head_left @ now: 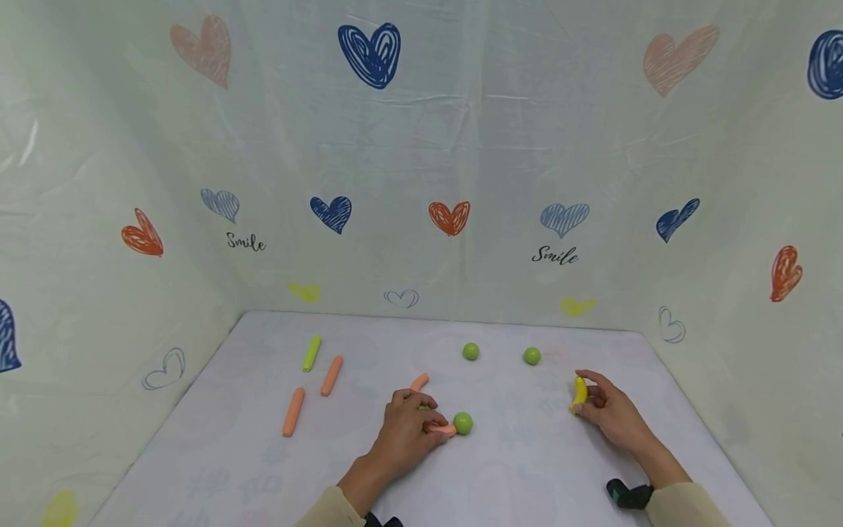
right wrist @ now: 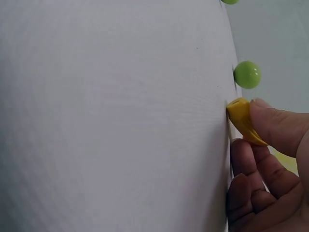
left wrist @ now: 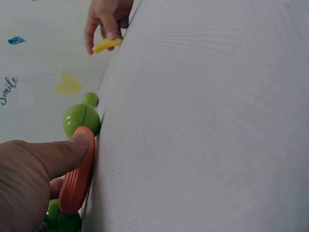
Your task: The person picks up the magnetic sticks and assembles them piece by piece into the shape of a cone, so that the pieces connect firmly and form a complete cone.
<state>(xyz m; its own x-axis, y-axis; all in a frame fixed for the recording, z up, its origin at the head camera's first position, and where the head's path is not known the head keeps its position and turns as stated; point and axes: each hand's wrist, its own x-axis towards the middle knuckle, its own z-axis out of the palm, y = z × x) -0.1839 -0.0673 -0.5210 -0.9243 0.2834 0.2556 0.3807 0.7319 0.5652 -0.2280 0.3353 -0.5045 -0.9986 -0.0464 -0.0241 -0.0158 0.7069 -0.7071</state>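
My left hand (head_left: 403,433) pinches a curved, ridged orange stick (left wrist: 77,179) between thumb and fingers, low over the white table. One end of the stick meets a green ball (head_left: 463,423); in the left wrist view another green ball (left wrist: 63,220) shows at its near end, partly behind the hand. Just beyond these fingers lies a second curved orange stick (head_left: 420,381), its lower part hidden. On the right side, my right hand (head_left: 614,416) holds a small yellow toy banana (head_left: 579,394) by thumb and fingertips, with one end at the tabletop in the right wrist view (right wrist: 240,116).
Two green balls, one (head_left: 470,351) left of the other (head_left: 532,356), sit toward the back. At left lie a yellow-green stick (head_left: 312,353) and two orange sticks, an upper (head_left: 332,375) and a lower (head_left: 293,412). Heart-printed white sheeting (head_left: 448,146) encloses the table (head_left: 527,476).
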